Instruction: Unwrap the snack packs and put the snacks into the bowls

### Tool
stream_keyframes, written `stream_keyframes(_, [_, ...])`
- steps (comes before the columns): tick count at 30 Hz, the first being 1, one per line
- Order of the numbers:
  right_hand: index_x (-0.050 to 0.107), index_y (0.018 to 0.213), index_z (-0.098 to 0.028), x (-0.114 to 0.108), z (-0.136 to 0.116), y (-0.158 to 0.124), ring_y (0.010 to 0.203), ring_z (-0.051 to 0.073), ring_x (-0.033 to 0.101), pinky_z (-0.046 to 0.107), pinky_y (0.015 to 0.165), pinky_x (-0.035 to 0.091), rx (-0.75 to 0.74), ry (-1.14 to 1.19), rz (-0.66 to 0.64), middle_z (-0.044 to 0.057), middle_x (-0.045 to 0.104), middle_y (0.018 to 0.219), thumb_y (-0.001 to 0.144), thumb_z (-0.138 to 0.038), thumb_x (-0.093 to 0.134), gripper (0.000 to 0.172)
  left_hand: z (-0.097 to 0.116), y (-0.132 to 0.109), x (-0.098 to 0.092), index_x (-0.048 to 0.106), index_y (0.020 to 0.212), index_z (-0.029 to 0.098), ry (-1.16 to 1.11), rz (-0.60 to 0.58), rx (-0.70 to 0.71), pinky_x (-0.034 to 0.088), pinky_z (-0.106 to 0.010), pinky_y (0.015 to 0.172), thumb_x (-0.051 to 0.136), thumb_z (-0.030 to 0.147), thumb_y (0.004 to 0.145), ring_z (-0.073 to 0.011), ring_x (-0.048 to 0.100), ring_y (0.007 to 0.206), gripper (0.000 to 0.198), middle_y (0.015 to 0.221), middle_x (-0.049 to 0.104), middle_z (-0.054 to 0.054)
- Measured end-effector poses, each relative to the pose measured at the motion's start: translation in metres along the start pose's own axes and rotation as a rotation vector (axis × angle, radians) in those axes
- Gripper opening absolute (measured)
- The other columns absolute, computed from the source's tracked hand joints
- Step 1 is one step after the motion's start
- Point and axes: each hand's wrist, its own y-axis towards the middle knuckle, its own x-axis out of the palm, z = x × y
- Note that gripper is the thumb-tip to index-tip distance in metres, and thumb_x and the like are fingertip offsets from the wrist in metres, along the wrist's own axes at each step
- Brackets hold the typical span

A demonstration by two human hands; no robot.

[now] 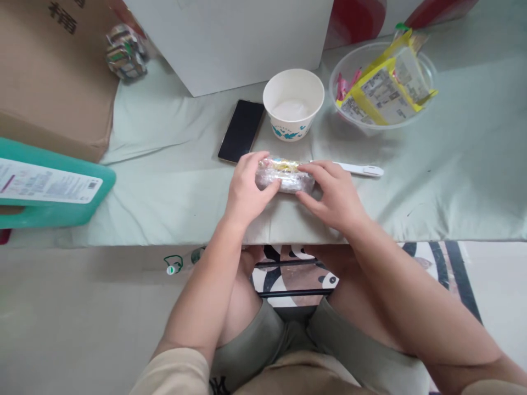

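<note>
A shiny, clear-wrapped packet with some yellow and pink inside lies on the cloth-covered table in front of me. My left hand grips its left end, thumb on the near side and fingers over the far side. At the other end my right hand holds it the same way, thumb low and fingers on top. What exactly the packet contains I cannot make out. A white utility knife or similar slim handle lies just beyond my right hand, partly hidden by it. Behind the packet stands a white paper bowl.
A black phone lies left of the bowl. At the back right, a clear plastic bowl holds yellow packaging. A white box, a cardboard box, a wrapped bundle and a green container border the table.
</note>
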Motion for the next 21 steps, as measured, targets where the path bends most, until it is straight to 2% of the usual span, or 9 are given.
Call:
stream_keyframes(2, [0.070,0.119,-0.022,0.001,0.002,0.001,0.101,0.030,0.066,0.045,0.091,0.049,0.007,-0.009,-0.012,0.012,0.073,0.107,0.088,-0.029,0.059,0.034,0.001,0.001,-0.004,0.067,0.111,0.021,-0.023,0.066,-0.083,0.056,-0.033,0.093,0.067,0.016,0.081,-0.0216,0.066,0.110,0.031,0.120,0.069,-0.007])
stream_keyframes(5, [0.074,0.100,-0.023,0.001,0.005,0.002,0.089,0.028,0.064,0.043,0.085,0.047,-0.001,0.000,-0.016,0.009,0.070,0.089,0.088,-0.025,0.056,0.022,-0.002,0.001,-0.010,0.068,0.087,0.021,-0.101,0.155,-0.236,0.054,-0.028,0.073,0.063,0.015,0.081,-0.0166,0.066,0.083,0.010,0.091,0.070,-0.003])
stream_keyframes(8, [0.070,0.084,-0.022,-0.002,0.004,0.001,0.084,0.026,0.062,0.041,0.083,0.045,0.018,0.035,0.004,0.007,0.068,0.079,0.086,-0.024,0.054,0.016,-0.005,-0.001,-0.018,0.067,0.080,0.021,-0.335,0.223,-0.361,0.050,-0.025,0.065,0.062,0.018,0.080,-0.0138,0.061,0.069,0.006,0.074,0.065,0.001])
stream_keyframes(12, [0.066,0.082,-0.023,-0.015,0.005,-0.002,0.083,0.023,0.062,0.037,0.080,0.046,0.157,0.116,0.078,0.005,0.069,0.082,0.080,-0.024,0.055,0.012,-0.009,-0.007,-0.031,0.062,0.072,0.020,-0.614,0.324,-0.496,0.046,-0.023,0.057,0.062,0.016,0.074,-0.0127,0.059,0.063,0.005,0.067,0.060,0.001])
stream_keyframes(17, [0.063,0.077,-0.024,-0.033,0.022,-0.007,0.075,0.023,0.060,0.037,0.072,0.047,0.394,0.008,0.157,0.005,0.067,0.078,0.074,-0.024,0.057,0.007,-0.017,-0.012,-0.048,0.059,0.066,0.019,-0.579,0.385,-0.628,0.042,-0.023,0.052,0.060,0.012,0.070,-0.0107,0.052,0.056,0.007,0.062,0.052,0.002])
stream_keyframes(19, [0.063,0.078,-0.024,-0.037,0.026,-0.009,0.078,0.026,0.061,0.040,0.074,0.048,0.411,-0.077,0.195,0.008,0.068,0.081,0.074,-0.024,0.056,0.008,-0.020,-0.012,-0.051,0.060,0.068,0.019,-0.537,0.383,-0.658,0.043,-0.023,0.053,0.060,0.013,0.071,-0.0112,0.052,0.057,0.006,0.064,0.054,0.001])
stream_keyframes(21, [0.066,0.089,-0.025,-0.039,0.024,-0.009,0.092,0.030,0.063,0.045,0.082,0.050,0.316,-0.131,0.251,0.012,0.070,0.095,0.075,-0.023,0.055,0.018,-0.022,-0.012,-0.053,0.063,0.077,0.020,-0.479,0.378,-0.604,0.047,-0.024,0.057,0.060,0.016,0.072,-0.0129,0.058,0.065,0.007,0.075,0.062,-0.001])
